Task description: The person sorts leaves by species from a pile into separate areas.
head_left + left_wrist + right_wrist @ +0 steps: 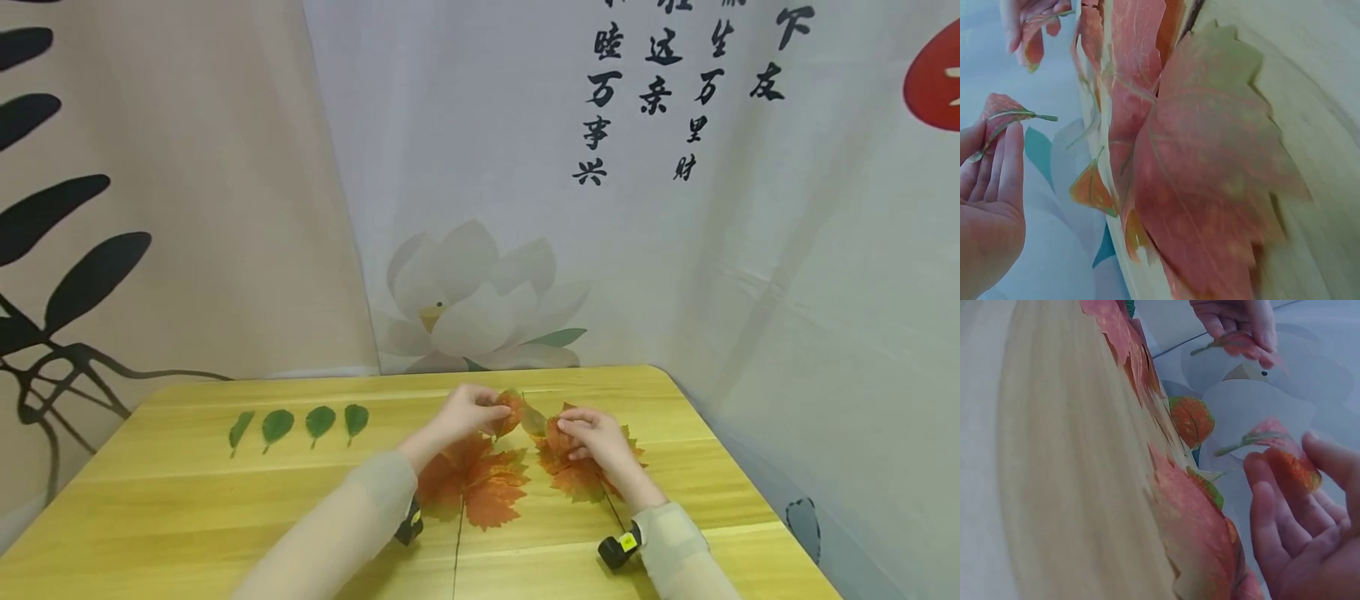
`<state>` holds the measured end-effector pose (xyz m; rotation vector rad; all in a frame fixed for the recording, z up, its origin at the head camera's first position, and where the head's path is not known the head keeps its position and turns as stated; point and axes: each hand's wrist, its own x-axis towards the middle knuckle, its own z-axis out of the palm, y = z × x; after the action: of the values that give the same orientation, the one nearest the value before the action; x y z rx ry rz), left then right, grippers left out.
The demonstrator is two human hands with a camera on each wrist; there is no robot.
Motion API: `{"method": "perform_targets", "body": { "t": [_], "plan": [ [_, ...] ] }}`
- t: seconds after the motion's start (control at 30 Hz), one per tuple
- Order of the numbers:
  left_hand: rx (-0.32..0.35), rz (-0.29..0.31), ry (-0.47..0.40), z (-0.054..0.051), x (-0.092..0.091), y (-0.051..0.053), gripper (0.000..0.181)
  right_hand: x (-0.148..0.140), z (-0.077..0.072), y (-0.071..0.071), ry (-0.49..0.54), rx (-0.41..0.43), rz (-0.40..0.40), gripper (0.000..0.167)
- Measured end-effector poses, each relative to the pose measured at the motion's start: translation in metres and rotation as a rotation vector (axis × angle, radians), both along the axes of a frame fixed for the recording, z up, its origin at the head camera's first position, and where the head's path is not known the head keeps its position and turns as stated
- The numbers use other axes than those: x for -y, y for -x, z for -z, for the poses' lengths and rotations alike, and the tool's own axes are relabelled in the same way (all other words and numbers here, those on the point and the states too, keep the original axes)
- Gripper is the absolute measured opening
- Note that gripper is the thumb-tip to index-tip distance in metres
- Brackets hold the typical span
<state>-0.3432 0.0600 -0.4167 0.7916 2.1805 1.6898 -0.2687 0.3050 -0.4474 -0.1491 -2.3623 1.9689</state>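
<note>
- While our left hand [474, 407] pinches a small orange leaf [515, 407], our right hand [597, 437] pinches a second small leaf [1300, 469].
- Both stems [1046, 117] point tableward in our wrist views.
- Large leaves [491, 483] lie nearer us.

We find one small red-orange leaf [512, 410], bent, its green stem pointing down, pinched in the left hand [474, 408] near the far edge of the large maple leaf [498, 492]. We record a second small leaf [1302, 467], curled, stem likewise down, pinched in the right hand [600, 439], right of that maple leaf.
</note>
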Motion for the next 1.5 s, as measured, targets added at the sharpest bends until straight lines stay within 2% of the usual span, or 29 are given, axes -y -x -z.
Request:
{"method": "perform_targets", "body": {
  "t": [0.13,0.33,0.5,0.67,0.83,0.97,1.1,1.17,1.33,1.5],
  "plan": [
    [-0.017,-0.056,0.018,-0.001,0.014,-0.004,0.022,0.001,0.001,0.0,0.011,0.02,-0.068,0.044],
    [0.027,-0.1,-0.007,0.001,0.047,-0.01,0.027,0.004,0.001,-0.001,0.022,0.021,-0.142,0.047],
    [0.049,-0.091,0.005,0.001,0.081,-0.013,0.031,0.003,0.003,-0.002,0.023,0.003,-0.139,0.047],
    [0.039,-0.086,0.036,-0.001,0.109,-0.016,0.029,0.001,0.002,-0.002,0.019,0.01,-0.122,0.044],
    [0.036,-0.093,0.075,-0.003,0.139,-0.027,0.018,0.003,0.001,-0.005,0.03,0.026,-0.127,0.044],
    [0.032,-0.095,0.123,-0.003,0.167,-0.039,0.025,0.006,0.002,-0.006,0.034,0.032,-0.139,0.046],
    [0.021,-0.101,0.171,0.002,0.198,-0.045,0.028,0.007,0.005,-0.005,0.038,0.037,-0.129,0.043],
    [0.038,-0.11,0.182,0.006,0.214,-0.047,0.03,0.007,0.006,-0.005,0.043,0.042,-0.122,0.042],
    [0.1,-0.189,0.212,0.017,0.256,-0.05,0.041,0.007,0.006,-0.005,0.039,0.055,-0.134,0.042],
    [0.114,-0.242,0.236,0.023,0.29,-0.05,0.04,0.008,0.005,-0.005,0.039,0.057,-0.155,0.044]
  ]
}}
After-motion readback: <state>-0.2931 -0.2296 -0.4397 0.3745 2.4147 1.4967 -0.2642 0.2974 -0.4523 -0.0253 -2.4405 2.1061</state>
